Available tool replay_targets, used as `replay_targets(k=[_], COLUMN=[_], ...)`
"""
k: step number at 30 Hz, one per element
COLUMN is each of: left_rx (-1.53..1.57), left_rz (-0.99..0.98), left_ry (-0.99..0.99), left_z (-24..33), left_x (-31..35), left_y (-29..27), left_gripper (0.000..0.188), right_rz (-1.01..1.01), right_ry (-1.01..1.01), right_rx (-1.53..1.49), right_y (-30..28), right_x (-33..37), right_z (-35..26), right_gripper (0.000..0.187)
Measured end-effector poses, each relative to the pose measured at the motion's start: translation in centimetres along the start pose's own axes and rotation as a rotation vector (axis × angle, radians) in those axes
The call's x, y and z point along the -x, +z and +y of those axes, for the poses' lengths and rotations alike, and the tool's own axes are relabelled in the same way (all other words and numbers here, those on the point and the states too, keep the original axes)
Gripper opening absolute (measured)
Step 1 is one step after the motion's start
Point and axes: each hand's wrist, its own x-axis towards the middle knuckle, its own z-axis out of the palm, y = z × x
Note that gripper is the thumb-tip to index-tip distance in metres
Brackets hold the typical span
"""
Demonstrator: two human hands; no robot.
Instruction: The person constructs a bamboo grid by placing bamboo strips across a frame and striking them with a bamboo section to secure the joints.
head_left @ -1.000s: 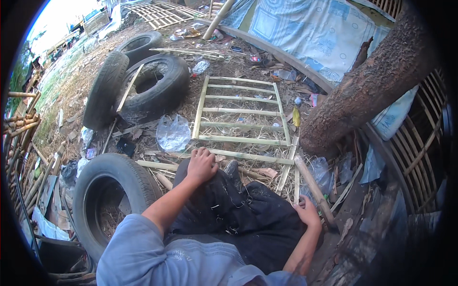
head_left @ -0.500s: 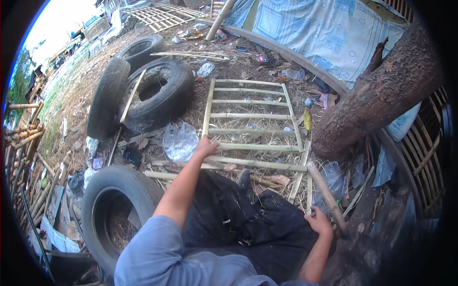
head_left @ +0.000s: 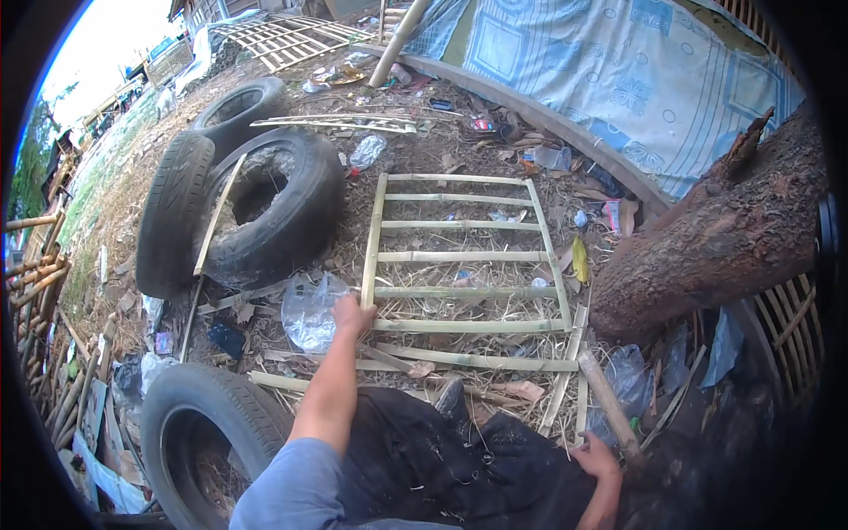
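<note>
On the ground before me lies a ladder-like bamboo frame (head_left: 464,257), its several pale slats joined to two side rails. My left hand (head_left: 353,315) is closed around the lower end of its left rail. Just below the frame, a loose bamboo slat (head_left: 481,360) runs crosswise over other strips. At the lower right, my right hand (head_left: 598,458) has its fingers closed at the near end of a narrow bamboo strip (head_left: 582,408); the fingertips are small in view. A thicker wooden stick (head_left: 609,402) lies close beside that hand.
Several old tires (head_left: 278,208) stand and lie to the left, one tire (head_left: 208,433) close by my left arm. A thick tree trunk (head_left: 707,238) leans in at right. Plastic bags (head_left: 309,311) and litter are scattered about. Behind hangs a blue patterned sheet (head_left: 609,88).
The view has tilted, so the frame, tires and trunk sit lower in the picture. Both hands keep their places on the frame's left rail and the narrow strip.
</note>
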Motion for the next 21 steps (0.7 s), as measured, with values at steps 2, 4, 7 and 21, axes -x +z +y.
replay_targets(k=[2, 4, 7, 21], left_rx=[-0.017, 0.06, 0.059, -0.23], left_rz=[0.021, 0.012, 0.028, -0.31], left_ry=[0.022, 0.094, 0.195, 0.328], left_z=[-0.5, 0.6, 3.6, 7.3], left_x=[-0.5, 0.9, 3.9, 10.5], left_y=[-1.3, -4.1, -10.7, -18.1], left_gripper=[0.059, 0.053, 0.051, 0.066], right_rz=[-0.02, 0.015, 0.026, -0.252], right_ry=[0.013, -0.084, -0.173, -0.201], right_rx=[-0.033, -0.101, -0.271, -1.665], right_y=[0.3, 0.0, 0.1, 13.9], right_x=[0.2, 1.1, 1.1, -12.3], right_z=[0.1, -0.6, -1.7, -26.3], right_gripper=[0.062, 0.059, 0.056, 0.042])
